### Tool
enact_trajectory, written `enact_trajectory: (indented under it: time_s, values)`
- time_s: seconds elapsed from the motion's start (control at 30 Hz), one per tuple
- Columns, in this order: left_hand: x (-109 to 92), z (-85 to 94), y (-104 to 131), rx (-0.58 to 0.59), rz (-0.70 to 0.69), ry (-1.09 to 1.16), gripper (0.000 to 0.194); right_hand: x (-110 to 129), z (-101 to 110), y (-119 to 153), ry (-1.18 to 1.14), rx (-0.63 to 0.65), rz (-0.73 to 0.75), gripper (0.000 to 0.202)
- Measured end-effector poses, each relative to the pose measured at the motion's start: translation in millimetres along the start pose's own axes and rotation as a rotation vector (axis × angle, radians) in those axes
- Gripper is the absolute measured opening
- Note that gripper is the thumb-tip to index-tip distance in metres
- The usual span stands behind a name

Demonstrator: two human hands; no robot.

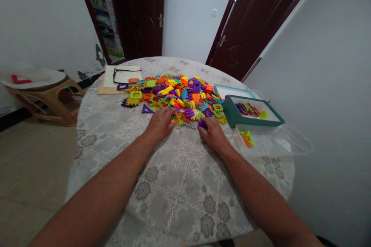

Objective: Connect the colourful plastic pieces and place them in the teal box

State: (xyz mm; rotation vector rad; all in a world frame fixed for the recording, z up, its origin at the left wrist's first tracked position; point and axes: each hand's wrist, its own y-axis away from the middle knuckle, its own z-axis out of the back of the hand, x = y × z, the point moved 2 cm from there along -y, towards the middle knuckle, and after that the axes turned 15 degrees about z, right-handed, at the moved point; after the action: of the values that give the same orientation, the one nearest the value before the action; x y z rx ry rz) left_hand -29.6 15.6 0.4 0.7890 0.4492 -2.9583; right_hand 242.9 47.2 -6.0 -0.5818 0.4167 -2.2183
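Note:
A wide heap of colourful plastic pieces [179, 94], in yellow, purple, orange, green and blue, lies on the patterned tablecloth [179, 173]. My left hand [160, 123] is at the heap's near edge with its fingers curled; an orange piece shows beside its fingertips, and whether it is gripped is hidden. To the right, my right hand [213, 133] is closed round a purple piece [202, 125] at the near edge of the heap. Between the two hands, a ribbed purple piece [189, 113] rests on the heap.
A green box [255, 122] with coloured pieces inside stands right of the heap, its lid [234, 92] behind it. Nearer is a clear plastic tray [272, 146] with a few pieces. Glasses [115, 76] lie on a pad at the back left. A stool [62, 96] stands left.

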Motion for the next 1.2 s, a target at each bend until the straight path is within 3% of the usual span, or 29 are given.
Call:
enact_trajectory:
  time_s: [0.23,0.5,0.63,0.77,0.93,1.2]
  values:
    - [2.9,-3.6,2.5,0.073,0.009,0.127,0.056,-2.4,4.0,2.9,-0.119,-0.102,-0.022,0.017]
    - [4.6,-5.0,-1.4,0.09,-0.011,0.144,0.052,2.4,20.4,-4.3,-0.181,-0.123,-0.121,0.017]
    - [3.5,-6.7,-1.1,0.088,-0.037,0.167,0.055,13.1,17.1,-23.2,-0.165,-0.103,0.03,0.013]
    - [3.7,-7.4,-0.5,0.063,-0.046,0.17,0.056,22.1,-0.2,-50.8,-0.088,-0.068,0.196,0.015]
    - [2.8,-4.2,0.6,0.067,-0.049,0.176,0.055,26.3,-16.7,-73.7,0.076,0.051,0.12,0.014]
    - [0.6,-6.9,1.0,0.094,-0.029,0.152,0.057,36.1,-11.2,-69.0,0.057,-0.036,0.183,0.02]
